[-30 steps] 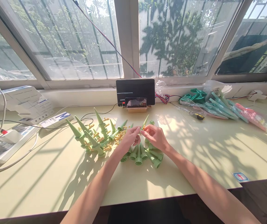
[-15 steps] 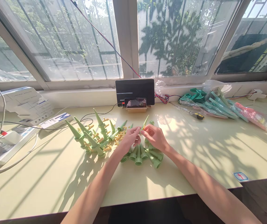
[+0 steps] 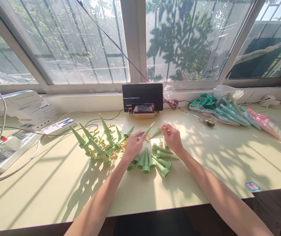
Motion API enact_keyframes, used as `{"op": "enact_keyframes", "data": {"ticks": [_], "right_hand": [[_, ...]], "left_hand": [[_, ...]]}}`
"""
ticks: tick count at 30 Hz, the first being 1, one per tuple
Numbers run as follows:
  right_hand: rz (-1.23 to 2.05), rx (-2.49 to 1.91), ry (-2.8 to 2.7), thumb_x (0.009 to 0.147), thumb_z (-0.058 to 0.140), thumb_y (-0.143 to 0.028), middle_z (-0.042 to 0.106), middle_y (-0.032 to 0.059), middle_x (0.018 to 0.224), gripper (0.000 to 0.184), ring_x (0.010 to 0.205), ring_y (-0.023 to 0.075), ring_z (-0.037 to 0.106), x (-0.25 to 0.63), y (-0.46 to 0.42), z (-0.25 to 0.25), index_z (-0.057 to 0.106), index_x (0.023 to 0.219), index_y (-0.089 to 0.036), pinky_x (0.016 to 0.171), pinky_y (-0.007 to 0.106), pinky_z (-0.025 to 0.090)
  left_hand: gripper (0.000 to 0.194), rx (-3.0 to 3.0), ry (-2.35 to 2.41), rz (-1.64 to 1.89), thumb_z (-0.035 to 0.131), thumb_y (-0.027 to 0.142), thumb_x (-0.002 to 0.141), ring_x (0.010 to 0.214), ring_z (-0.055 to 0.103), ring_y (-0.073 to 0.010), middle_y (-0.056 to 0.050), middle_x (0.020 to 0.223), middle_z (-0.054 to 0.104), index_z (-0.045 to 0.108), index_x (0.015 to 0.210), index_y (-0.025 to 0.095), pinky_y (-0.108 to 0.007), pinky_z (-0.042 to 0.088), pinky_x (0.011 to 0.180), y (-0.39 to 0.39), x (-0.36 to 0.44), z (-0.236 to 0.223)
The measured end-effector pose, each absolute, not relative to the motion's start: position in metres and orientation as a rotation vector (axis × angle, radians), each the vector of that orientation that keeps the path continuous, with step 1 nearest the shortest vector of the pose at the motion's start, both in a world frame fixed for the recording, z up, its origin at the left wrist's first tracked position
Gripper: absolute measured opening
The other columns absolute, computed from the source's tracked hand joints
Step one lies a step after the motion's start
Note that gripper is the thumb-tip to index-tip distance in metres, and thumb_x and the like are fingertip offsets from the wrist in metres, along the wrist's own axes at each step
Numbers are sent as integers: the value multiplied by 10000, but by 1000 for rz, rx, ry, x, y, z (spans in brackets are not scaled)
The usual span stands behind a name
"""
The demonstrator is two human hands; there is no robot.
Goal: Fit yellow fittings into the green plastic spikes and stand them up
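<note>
My left hand (image 3: 134, 144) is closed around the base of a green plastic watering spike (image 3: 150, 127), its tip angled up and to the right. To the right, my right hand (image 3: 172, 139) has its fingers drawn together; whatever they may hold is too small to make out. Loose green spikes (image 3: 145, 164) fan out below my hands, open ends towards me. More spikes (image 3: 165, 154) lie beneath my right hand. Beside my left hand are small yellow valve pieces (image 3: 123, 144), partly hidden. Farther left, several green spikes with yellow valves (image 3: 103, 154) stand or lean in a cluster.
A dark tablet (image 3: 142, 90) and a phone (image 3: 142, 108) stand by the window. On the left are a power strip (image 3: 19, 154), cables and white boxes (image 3: 60, 127). Plastic-wrapped packs (image 3: 233, 111) and a small black-yellow object (image 3: 209, 123) lie at the right.
My hands were together at the spike; now they are apart. My right hand has moved right, while the spike stays with my left hand, tilted more to the right.
</note>
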State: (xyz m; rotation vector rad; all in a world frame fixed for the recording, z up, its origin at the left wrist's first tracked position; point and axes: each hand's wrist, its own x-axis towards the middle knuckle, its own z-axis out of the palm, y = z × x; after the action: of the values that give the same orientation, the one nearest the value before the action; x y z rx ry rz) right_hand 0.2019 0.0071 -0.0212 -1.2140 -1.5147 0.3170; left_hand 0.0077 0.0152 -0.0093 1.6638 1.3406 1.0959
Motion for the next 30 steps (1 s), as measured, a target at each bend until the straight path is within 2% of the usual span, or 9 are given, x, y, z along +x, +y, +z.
{"op": "enact_keyframes", "data": {"ticks": [2, 5, 8, 12, 19, 21, 26, 30], "right_hand": [[280, -1245, -1533, 925, 472, -408, 563, -2, 668, 276, 508, 102, 457, 207, 11, -23, 607, 906, -169, 532, 229, 363], [229, -1280, -1588, 912, 492, -380, 584, -4, 652, 246, 498, 106, 458, 211, 14, -25, 615, 866, -172, 553, 237, 374], [199, -1302, -1642, 907, 494, -354, 598, -8, 648, 222, 497, 110, 464, 210, 15, -27, 621, 857, -178, 564, 240, 377], [173, -1320, -1702, 913, 475, -325, 630, 5, 685, 220, 521, 120, 495, 209, 15, -27, 629, 843, -185, 585, 247, 384], [108, -1484, -1818, 861, 526, -252, 624, 6, 675, 144, 597, 148, 534, 211, 13, -28, 654, 836, -192, 597, 255, 362], [97, -1479, -1855, 843, 531, -221, 629, 17, 702, 138, 632, 154, 543, 212, 12, -28, 661, 808, -190, 613, 257, 367], [152, -1348, -2030, 814, 486, -118, 631, 29, 735, 208, 656, 144, 528, 214, 13, -27, 667, 734, -182, 672, 266, 389], [149, -1376, -2110, 816, 507, -135, 640, 25, 724, 211, 726, 160, 549, 215, 14, -27, 675, 698, -186, 776, 316, 371]], "left_hand": [[363, 1854, 1403, 1069, 569, 473, 832, 477, 487, -119, -38, 716, 677, 725, 984, 183, -265, 388, 533, 14, 8, -11], [356, 2082, 1511, 970, 508, 459, 874, 621, 581, -171, -59, 845, 719, 739, 947, 198, -290, 425, 643, 12, 9, -13], [371, 2207, 1600, 813, 476, 450, 895, 752, 624, -216, -71, 813, 711, 740, 912, 191, -304, 437, 711, 10, 9, -14], [409, 2306, 1640, 687, 440, 449, 914, 832, 627, -242, -98, 812, 682, 727, 853, 164, -319, 445, 743, 11, 9, -17], [399, 2362, 1651, 604, 440, 435, 923, 859, 598, -237, -99, 875, 607, 695, 806, 152, -324, 447, 748, 12, 7, -23], [382, 2345, 1660, 624, 444, 425, 924, 854, 598, -237, -102, 895, 599, 697, 844, 151, -328, 447, 747, 12, 6, -23], [323, 2275, 1645, 806, 471, 382, 918, 786, 592, -209, -92, 920, 580, 688, 1001, 158, -323, 449, 720, 12, 7, -17], [267, 2268, 1526, 969, 492, 349, 912, 678, 555, -165, -53, 844, 585, 698, 910, 179, -307, 442, 695, 10, 10, -12]]}}
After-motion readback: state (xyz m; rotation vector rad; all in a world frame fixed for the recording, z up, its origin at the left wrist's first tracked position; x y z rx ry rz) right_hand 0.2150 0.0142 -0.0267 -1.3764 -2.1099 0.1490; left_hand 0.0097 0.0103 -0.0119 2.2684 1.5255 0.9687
